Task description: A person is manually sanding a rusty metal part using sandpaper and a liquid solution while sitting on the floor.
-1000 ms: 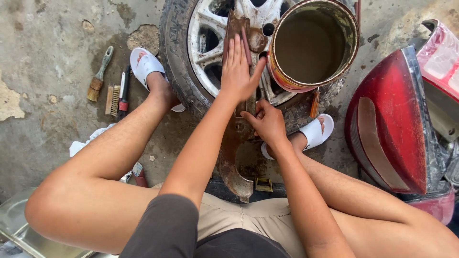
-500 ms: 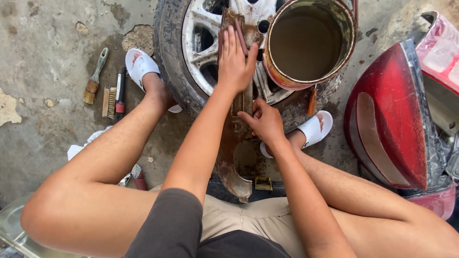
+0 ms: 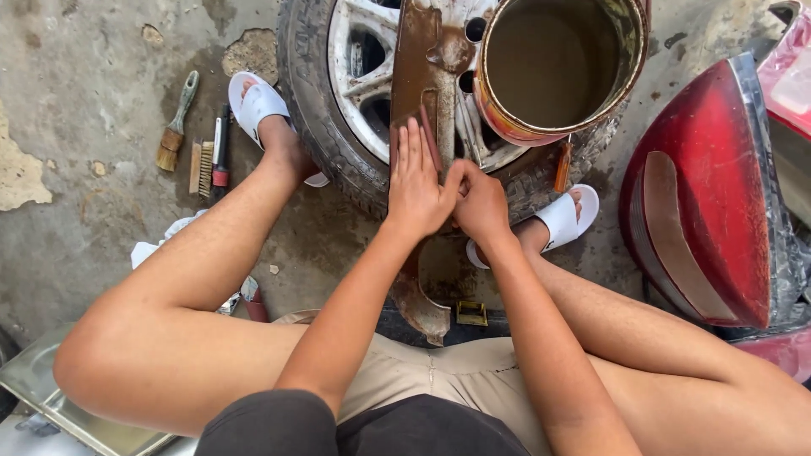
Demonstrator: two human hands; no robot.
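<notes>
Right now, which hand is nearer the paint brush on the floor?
Left. The left hand lies flat on the rusty metal part, closer to the paint brush. The right hand is beside it, further away.

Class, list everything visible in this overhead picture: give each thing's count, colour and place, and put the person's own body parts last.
wheel: one, black tyre, silver rim, flat on floor, top centre
rusty metal part: one, brown, across the wheel
tin can: one, brownish liquid inside, on the wheel
brushes: two, wooden, floor at left
tail lamp: one, red, right
metal tray: one, grey, bottom left
sandals: two, white, on feet
left hand: flat on the metal part
right hand: beside the left, curled
</notes>
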